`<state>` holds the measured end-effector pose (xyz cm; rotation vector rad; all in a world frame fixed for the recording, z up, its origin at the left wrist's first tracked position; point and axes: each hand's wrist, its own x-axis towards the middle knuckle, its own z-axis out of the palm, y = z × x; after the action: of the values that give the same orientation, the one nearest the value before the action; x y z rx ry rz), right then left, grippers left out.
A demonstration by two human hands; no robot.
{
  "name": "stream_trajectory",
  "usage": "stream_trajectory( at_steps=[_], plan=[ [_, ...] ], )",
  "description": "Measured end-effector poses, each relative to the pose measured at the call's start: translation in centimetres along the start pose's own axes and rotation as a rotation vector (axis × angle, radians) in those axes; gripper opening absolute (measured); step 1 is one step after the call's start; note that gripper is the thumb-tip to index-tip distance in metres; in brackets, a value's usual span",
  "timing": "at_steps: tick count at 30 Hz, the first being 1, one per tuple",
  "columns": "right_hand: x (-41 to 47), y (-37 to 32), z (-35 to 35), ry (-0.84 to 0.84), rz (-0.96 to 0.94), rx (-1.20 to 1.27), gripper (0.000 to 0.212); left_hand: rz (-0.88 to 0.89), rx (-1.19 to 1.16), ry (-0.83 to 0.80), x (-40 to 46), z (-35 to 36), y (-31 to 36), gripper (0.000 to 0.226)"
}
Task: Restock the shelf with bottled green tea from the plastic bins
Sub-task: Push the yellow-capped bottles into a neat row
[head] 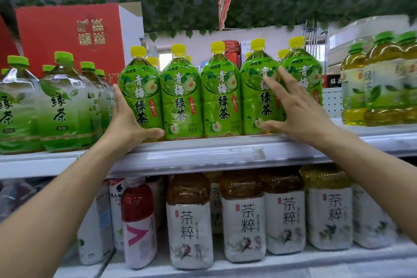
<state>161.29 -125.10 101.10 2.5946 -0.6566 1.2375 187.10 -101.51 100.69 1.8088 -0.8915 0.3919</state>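
Squaring up the green tea row on the upper shelf (203, 153)

The shelf is carrying a front row of five big green tea bottles (220, 95) with yellow caps, more sitting behind them. These are looking full, so probably heavy, stiff in the body but with slick labels, best taken low around the belly. The left hand (126, 119) is cupping the leftmost bottle (141, 92), thumb under its base. The right hand (295, 113) is hovering with fingers spread at the fourth bottle (259, 97), maybe just touching it, gripping nothing
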Motion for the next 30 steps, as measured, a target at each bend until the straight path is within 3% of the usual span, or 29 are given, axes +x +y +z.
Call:
stream_trajectory(
  at_steps=[8, 11, 14, 17, 23, 30],
  plan=[
    [-0.1, 0.4, -0.3, 0.076, -0.008, -0.065, 0.104, -0.042, 0.039, -0.022, -0.2, -0.2, 0.3, 0.153],
    [-1.0, 2.5, -0.3, 0.228, 0.287, 0.283, 0.113, -0.070, 0.026, -0.057, -0.3, -0.4, 0.6, 0.156],
    [-1.1, 3.3, -0.8, 0.055, 0.548, 0.598, 0.131, -0.075, 0.048, -0.053, -0.7, 0.0, 1.1, 0.160],
    [-0.2, 3.7, -0.6, -0.045, 0.583, 0.622, 0.137, -0.078, 0.097, -0.016, -0.8, 0.6, 1.2, 0.162],
    [0.8, 5.4, -0.6, -0.152, 0.678, 0.653, 0.128, -0.076, 0.143, 0.007, -0.6, 0.8, 0.9, 0.162],
    [0.9, 7.4, 0.6, -0.189, 0.652, 0.619, 0.146, -0.098, 0.175, -0.013, -0.4, 0.6, 1.0, 0.163]
  ],
)
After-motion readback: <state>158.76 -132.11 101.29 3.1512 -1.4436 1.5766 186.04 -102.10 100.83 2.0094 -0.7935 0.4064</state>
